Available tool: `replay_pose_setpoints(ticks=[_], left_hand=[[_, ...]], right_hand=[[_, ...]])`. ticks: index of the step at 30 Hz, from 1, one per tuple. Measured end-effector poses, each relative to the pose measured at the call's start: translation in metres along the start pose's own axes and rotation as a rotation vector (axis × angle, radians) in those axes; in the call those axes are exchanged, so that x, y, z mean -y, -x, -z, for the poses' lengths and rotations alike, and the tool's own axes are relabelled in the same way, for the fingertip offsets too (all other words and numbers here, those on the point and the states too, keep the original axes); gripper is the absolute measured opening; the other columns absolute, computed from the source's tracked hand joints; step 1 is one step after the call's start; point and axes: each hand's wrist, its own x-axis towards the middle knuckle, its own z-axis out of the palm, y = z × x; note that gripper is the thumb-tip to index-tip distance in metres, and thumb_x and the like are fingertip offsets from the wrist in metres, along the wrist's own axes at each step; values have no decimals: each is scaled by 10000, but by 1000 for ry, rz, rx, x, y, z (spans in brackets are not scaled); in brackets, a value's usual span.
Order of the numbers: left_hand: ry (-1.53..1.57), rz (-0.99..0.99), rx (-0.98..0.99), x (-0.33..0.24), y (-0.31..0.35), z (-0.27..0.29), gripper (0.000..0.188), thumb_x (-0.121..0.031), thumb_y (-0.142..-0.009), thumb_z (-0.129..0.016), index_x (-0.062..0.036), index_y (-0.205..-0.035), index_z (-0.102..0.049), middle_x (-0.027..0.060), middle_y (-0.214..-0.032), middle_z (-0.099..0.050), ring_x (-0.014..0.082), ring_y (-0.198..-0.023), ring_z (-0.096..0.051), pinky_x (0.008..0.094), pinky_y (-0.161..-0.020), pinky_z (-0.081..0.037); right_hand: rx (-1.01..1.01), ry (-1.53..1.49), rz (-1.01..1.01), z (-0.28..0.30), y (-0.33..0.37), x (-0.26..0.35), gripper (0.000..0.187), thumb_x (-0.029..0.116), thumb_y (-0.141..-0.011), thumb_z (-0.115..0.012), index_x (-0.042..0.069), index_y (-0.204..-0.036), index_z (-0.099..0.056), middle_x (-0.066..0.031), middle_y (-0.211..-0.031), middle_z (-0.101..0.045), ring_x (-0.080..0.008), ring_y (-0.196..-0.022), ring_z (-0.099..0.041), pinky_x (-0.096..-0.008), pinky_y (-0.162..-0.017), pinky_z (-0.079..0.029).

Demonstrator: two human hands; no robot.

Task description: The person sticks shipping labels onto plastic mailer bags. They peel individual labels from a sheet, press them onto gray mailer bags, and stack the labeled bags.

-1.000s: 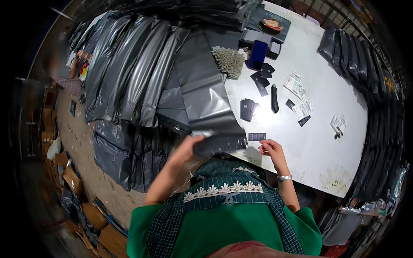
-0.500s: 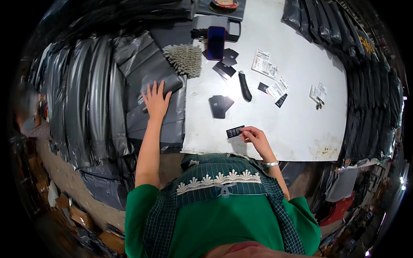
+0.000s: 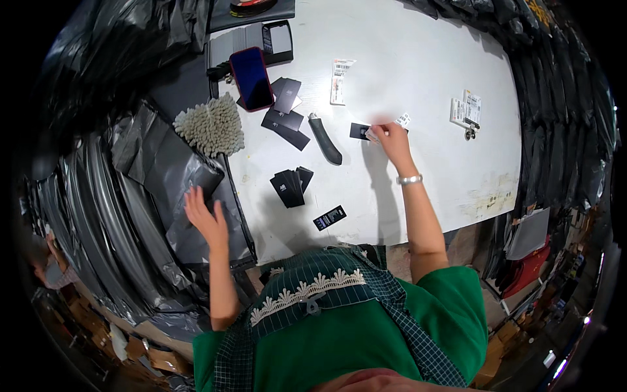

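My right hand (image 3: 392,144) is over the middle of the white table, thumb and fingers pinched on a small white printed label (image 3: 372,134); its fingertips are partly blurred. A black card (image 3: 358,131) lies just beneath and to the left of those fingers. Close to the table's front edge lies a single black printed card (image 3: 330,217). On the left, my left hand (image 3: 208,219) is open, its fingers apart, at the edge of a dark grey plastic-wrapped package (image 3: 186,189). Between the hands are a fanned pile of black cards (image 3: 287,188) and a dark-handled cutter (image 3: 325,138).
A phone (image 3: 251,78) leans by an open box of cards (image 3: 281,42), near more black cards (image 3: 285,124) and a grey shaggy cloth (image 3: 210,125). White label stacks (image 3: 338,81) lie further back and right. Wrapped black packages (image 3: 555,130) line both sides.
My right hand has let go of the black card near the front edge, moved away to the right and taken a white label. My left hand has shifted nearer along the package. The view has turned.
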Motion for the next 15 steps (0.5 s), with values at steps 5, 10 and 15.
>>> replay_pose_setpoints(ticks=[5, 10, 15], left_hand=[[291, -37, 187, -74, 13, -17, 499, -108, -786, -571, -19, -1250, -413, 182, -1325, -358, 353, -1231, -314, 431, -1027, -214], [471, -128, 383, -107, 19, -24, 507, -34, -756, -591, -10, -1233, -422, 198, -1314, -361, 357, -1212, -338, 406, -1007, -264], [488, -80, 347, -97, 15, -21, 482, -13, -770, -570, 6, -1226, -418, 204, -1304, -370, 357, -1192, -373, 387, -991, -298]], right_hand=[[-130, 346, 367, 1, -85, 7, 202, 130, -743, -582, 49, -921, -632, -102, -869, -610, -235, -840, -562, -324, -743, -450], [32, 839, 489, -7, -133, 15, 344, 186, -636, -673, 61, -947, -597, -94, -927, -580, -250, -893, -528, -354, -774, -427], [141, 829, 468, -9, -150, 9, 491, 249, -546, -752, 51, -956, -569, -109, -942, -582, -258, -934, -528, -362, -793, -413]])
